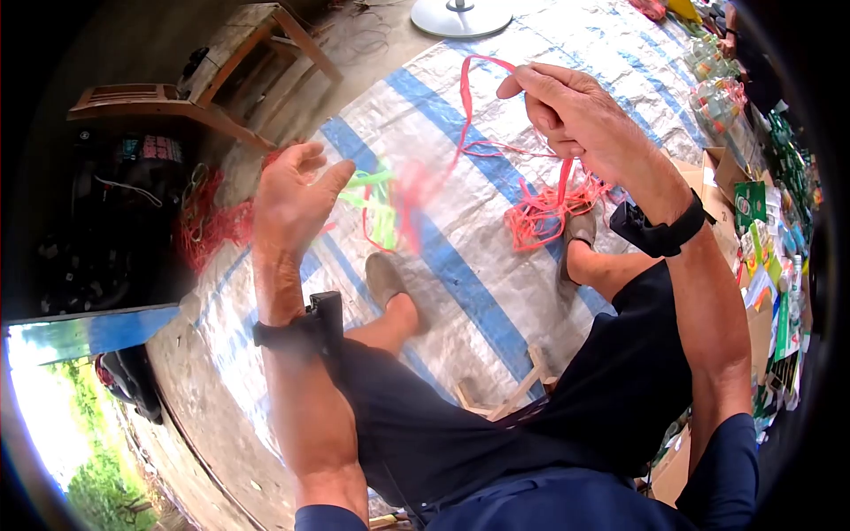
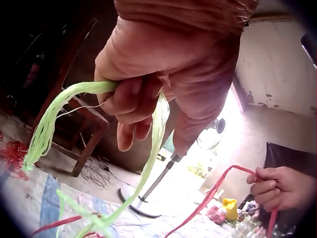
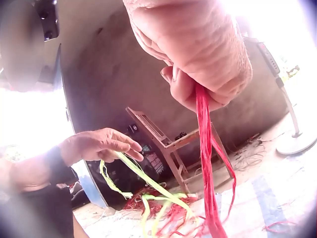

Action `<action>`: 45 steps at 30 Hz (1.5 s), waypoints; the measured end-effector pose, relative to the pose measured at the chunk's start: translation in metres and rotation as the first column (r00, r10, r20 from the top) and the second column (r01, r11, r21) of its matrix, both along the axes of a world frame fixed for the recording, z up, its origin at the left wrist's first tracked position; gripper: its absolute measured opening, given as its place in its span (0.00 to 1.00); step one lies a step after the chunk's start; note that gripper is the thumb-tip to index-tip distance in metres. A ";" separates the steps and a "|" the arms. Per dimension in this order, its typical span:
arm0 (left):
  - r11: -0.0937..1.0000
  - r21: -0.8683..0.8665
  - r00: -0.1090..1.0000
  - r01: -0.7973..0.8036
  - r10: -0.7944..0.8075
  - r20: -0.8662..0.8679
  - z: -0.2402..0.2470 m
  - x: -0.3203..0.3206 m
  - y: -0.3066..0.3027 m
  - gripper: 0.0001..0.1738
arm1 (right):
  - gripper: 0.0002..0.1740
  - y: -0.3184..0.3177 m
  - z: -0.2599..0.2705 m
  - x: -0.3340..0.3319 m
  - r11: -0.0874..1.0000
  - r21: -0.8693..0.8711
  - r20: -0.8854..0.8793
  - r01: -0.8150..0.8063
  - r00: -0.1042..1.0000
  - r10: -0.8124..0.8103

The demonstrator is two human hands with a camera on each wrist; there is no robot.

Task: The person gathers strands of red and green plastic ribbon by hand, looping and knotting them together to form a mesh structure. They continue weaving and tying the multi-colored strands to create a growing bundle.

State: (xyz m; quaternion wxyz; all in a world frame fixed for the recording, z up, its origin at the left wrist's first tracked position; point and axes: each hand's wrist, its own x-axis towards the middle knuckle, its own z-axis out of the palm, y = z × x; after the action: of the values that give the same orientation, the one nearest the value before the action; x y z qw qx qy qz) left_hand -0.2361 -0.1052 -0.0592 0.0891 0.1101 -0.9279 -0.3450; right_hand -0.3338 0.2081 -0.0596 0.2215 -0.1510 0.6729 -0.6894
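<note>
In the left wrist view, green strands (image 2: 49, 119) pass through the curled fingers of the left hand (image 2: 168, 69), both ends hanging down. The left hand (image 1: 297, 199) is at the left in the head view, with green strands (image 1: 376, 208) beside and below it. The right hand (image 1: 593, 124), raised at the upper right, grips red strands (image 1: 467, 97); in the right wrist view a thick red bundle (image 3: 205, 158) hangs from its curled fingers. A tangled red pile (image 1: 540, 217) lies on the sheet beneath the right hand.
A blue-and-white striped sheet (image 1: 460, 283) covers the floor under the feet. Upper left stands a wooden chair (image 1: 212, 88); more red strands (image 1: 212, 221) lie below it. A round stand base (image 1: 460, 16) is at the top. Bottles and boxes (image 1: 722, 190) line the right side.
</note>
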 end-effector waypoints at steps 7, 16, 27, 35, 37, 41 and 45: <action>0.991 0.117 0.983 0.061 -0.080 0.166 0.003 0.001 0.012 0.15 | 0.16 -0.010 -0.004 0.007 0.997 -0.043 0.097 -0.069 0.993 0.073; 0.920 0.380 0.995 0.096 -0.101 -0.006 -0.010 0.000 0.047 0.13 | 0.15 -0.027 -0.008 0.013 0.984 -0.164 0.233 -0.063 0.967 0.100; 0.507 0.857 0.995 0.091 -0.085 -0.056 -0.012 0.009 0.113 0.08 | 0.17 -0.029 0.008 0.031 0.960 0.190 0.196 -0.205 0.966 0.168; 0.373 0.917 0.989 0.140 -0.007 -0.149 0.003 0.025 0.151 0.07 | 0.19 -0.015 0.037 0.047 0.943 0.223 0.123 -0.248 0.966 0.225; 0.342 0.927 0.985 0.155 0.017 -0.171 -0.001 0.027 0.159 0.07 | 0.20 -0.008 0.052 0.054 0.933 0.224 0.126 -0.283 0.957 0.261; 0.285 0.935 0.969 0.213 0.061 -0.240 0.001 0.031 0.177 0.07 | 0.20 0.006 0.063 0.057 0.928 0.270 0.068 -0.257 0.966 0.248; 0.232 0.913 0.922 0.335 0.117 -0.368 0.011 0.039 0.205 0.08 | 0.16 0.015 0.063 0.053 0.899 0.322 0.028 -0.298 0.952 0.306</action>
State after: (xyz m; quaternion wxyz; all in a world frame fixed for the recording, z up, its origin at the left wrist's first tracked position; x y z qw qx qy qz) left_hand -0.1975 0.0993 -0.0484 0.1459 0.0094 -0.4872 -0.8609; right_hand -0.2810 0.2228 0.0038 0.3394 -0.2234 0.7475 -0.5256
